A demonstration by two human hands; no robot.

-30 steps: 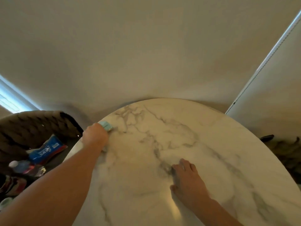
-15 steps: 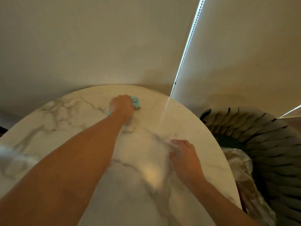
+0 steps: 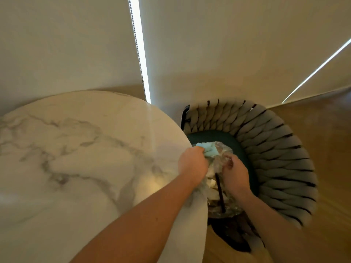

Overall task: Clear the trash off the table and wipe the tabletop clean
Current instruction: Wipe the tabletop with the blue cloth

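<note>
From the head camera, the round marble table (image 3: 79,168) shows no trash on the part I can see, so the clearing looks done there. The near and far-left parts run out of the picture, so I cannot say the whole top is clean. The left hand (image 3: 192,166) holds a light blue cloth (image 3: 207,149) in curled fingers, just past the table's right edge. The cloth sits over a clear plastic bag (image 3: 220,154) that rests on the green seat of a woven chair (image 3: 266,149) beside the table. The right hand (image 3: 235,174) pinches the top of that bag, as if to hold it open. I think the wiping is nearly over and the cloth may go in the bag next. A dark stick (image 3: 220,194) pokes up inside the bag. I can read no words or brand names anywhere.
</note>
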